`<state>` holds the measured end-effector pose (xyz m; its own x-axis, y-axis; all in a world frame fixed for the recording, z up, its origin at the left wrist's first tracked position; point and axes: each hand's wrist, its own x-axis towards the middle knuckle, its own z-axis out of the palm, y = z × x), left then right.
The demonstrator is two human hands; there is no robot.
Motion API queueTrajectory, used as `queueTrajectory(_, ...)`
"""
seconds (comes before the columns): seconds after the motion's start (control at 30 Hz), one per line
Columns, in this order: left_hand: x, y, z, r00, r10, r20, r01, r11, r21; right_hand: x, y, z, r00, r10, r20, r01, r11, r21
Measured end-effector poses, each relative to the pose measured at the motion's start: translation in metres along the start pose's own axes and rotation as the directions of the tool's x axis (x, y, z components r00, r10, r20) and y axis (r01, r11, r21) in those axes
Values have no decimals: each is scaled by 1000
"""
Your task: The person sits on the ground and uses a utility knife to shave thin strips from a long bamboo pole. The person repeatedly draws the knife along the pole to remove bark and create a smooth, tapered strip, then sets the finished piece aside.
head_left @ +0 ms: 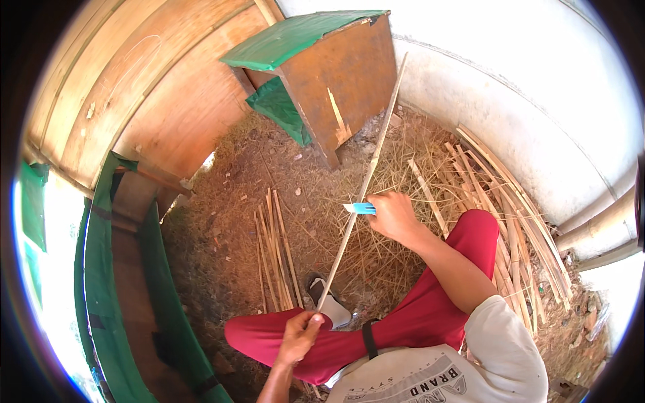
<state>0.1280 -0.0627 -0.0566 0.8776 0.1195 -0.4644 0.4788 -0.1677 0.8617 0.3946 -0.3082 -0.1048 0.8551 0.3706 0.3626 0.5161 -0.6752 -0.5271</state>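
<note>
A long, thin bamboo strip [379, 144] slants from my left knee up toward the wooden cabinet. Its near end is pinched in my left hand [300, 336], just above the red trousers. My right hand [394, 216] is closed around a blue utility knife [363, 209], held across the strip about midway along it. The knife's pale blade points left and lies at the strip; whether it cuts into the wood I cannot tell. Part of the knife's handle is hidden inside my right fist.
A small bundle of bamboo strips [274, 248] lies beyond my left knee. More strips [517, 221] are piled at the right, with shavings [376, 262] over the dirt. A green-topped wooden cabinet [342, 74] stands ahead, and a green-covered bench [114, 322] at the left.
</note>
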Motion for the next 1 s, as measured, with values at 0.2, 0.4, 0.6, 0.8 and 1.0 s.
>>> queueTrajectory(0.2,20,-19,35,1000,-27,4,27,999,-37,-2,-6,-9,988,28,150,-3,986,-165)
queueTrajectory(0.4,27,-10,58,985,154,-80,-112,916,385,-13,-11,-7,982,9,190,25,985,-172)
queueTrajectory(0.6,11,22,79,987,102,-124,-24,855,517,-10,-9,18,963,160,216,-94,954,-286)
queueTrajectory(0.8,-28,-4,80,993,24,-115,52,787,615,12,33,33,976,204,79,-168,930,-326)
queueTrajectory(1.0,-42,-20,72,987,-62,-146,138,791,596,10,17,54,935,260,243,-173,929,-328)
